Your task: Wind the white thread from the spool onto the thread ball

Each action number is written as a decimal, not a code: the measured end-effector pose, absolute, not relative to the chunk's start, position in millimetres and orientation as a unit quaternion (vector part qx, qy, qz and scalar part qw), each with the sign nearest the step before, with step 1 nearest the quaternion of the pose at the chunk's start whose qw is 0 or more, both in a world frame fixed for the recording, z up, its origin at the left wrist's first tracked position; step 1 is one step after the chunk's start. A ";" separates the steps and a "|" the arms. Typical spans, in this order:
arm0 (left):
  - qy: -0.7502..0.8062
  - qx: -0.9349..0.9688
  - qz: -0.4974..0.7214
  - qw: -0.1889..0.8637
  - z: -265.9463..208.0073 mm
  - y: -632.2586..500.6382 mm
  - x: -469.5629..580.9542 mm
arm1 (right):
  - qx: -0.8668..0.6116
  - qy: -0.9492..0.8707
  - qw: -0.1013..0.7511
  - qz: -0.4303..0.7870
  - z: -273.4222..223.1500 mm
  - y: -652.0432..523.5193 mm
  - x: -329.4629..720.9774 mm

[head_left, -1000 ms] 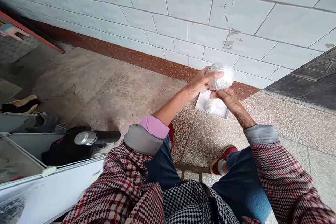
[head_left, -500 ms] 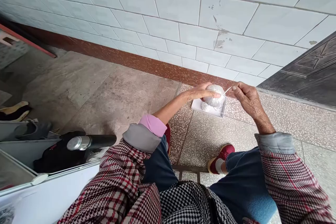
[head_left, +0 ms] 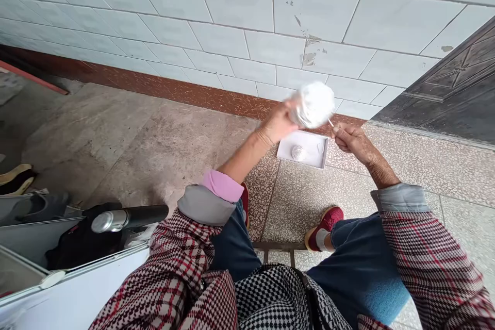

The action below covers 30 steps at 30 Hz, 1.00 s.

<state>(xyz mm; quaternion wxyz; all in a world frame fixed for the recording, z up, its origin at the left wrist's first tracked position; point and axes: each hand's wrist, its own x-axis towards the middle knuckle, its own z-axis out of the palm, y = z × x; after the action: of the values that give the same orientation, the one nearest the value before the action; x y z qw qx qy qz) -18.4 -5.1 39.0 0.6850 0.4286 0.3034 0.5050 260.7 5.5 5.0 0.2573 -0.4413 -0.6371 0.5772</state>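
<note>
My left hand (head_left: 284, 118) grips a large white ball (head_left: 315, 104) from its left side; motion blurs both. The ball's surface looks wound or wrapped, but its material cannot be told. At its lower right, a short thin white strand (head_left: 330, 123) runs to my right hand (head_left: 350, 140), which pinches it between thumb and fingers. Below the ball, a shallow white tray (head_left: 286, 152) lies on the floor. Inside the tray sits a smaller white ball (head_left: 297, 152), with a thin loop of thread at the right.
A pale tiled wall (head_left: 232, 5) with a brown skirting stands ahead, and a dark panelled door (head_left: 452, 82) at right. At lower left, a rack (head_left: 27, 237) holds shoes and a dark flask (head_left: 147, 212). My red shoes (head_left: 327, 224) rest near the tray.
The large ball has risen up and slightly left with my left hand, uncovering the tray and the small ball. My right hand has moved slightly down and left.
</note>
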 end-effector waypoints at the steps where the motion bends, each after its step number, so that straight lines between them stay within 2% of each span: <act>1: 0.323 0.413 0.553 0.648 44.3 0.3 -33.9 | -0.448 -0.637 0.258 0.572 2.9 8.6 270.1; 3: 0.355 0.374 0.645 0.564 51.2 10.0 -72.1 | -0.497 -0.641 0.266 0.522 -1.7 15.0 295.1; 5: 0.383 0.317 0.718 0.486 51.8 15.0 -114.7 | -0.575 -0.655 0.253 0.420 -6.9 20.3 325.0; 8: 0.450 0.248 0.746 0.423 44.3 10.9 -172.4 | -0.675 -0.656 0.189 0.280 -15.0 22.7 367.8; 12: 0.498 0.216 0.748 0.382 33.2 -6.4 -223.0 | -0.745 -0.606 0.129 0.247 -20.3 16.2 407.4; 18: 0.547 0.189 0.754 0.310 29.3 -19.4 -258.5 | -0.801 -0.545 0.138 0.206 -25.8 10.7 438.9; 22: 0.510 0.116 0.778 0.347 28.1 -13.7 -243.9 | -0.792 -0.575 0.087 0.185 -34.8 20.6 437.0; 25: 0.488 0.174 0.741 0.427 28.2 -8.8 -200.9 | -0.742 -0.630 0.090 0.211 -38.4 33.3 410.4; 27: 0.469 0.265 0.685 0.491 29.6 -8.1 -160.0 | -0.693 -0.672 0.113 0.235 -34.8 40.4 378.2; 30: 0.415 0.384 0.581 0.586 32.8 -11.5 -94.3 | -0.585 -0.721 0.205 0.311 -19.9 42.1 313.0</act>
<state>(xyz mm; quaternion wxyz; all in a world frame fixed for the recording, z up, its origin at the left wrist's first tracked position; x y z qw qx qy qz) -94.3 -11.5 32.8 0.5860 0.3838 0.4145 0.5810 313.0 42.1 -19.9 0.2053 -0.5845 -0.7206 0.3114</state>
